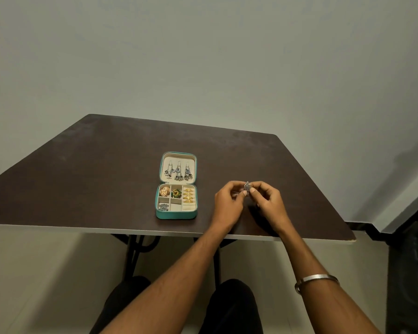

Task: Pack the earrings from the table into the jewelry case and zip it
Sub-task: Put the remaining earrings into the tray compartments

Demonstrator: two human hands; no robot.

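Jewelry case lay open on the dark table, well to the left of both hands, its long axis running away from the person: the lid half lay flat on the far side and the compartment tray sat nearer the table's front edge. Three dangling earrings hung in a row on the lid's pale lining. In the tray, gold pieces filled the right-hand column and two of the upper cells, a silver piece sat in the near-left cell, and the two middle-lower cells looked vacant.

Over to the right of the case, the left hand and the right hand were brought together above the table, fingertips of both pinching one small silver earring between them. A metal bangle circled the right forearm.

Judging by the layout, the left hand was nearer the case, so the earring would have to travel leftward and slightly away to reach the lid's hanging row or a free cell. No other earrings showed on the tabletop, so zipping probably followed this piece.
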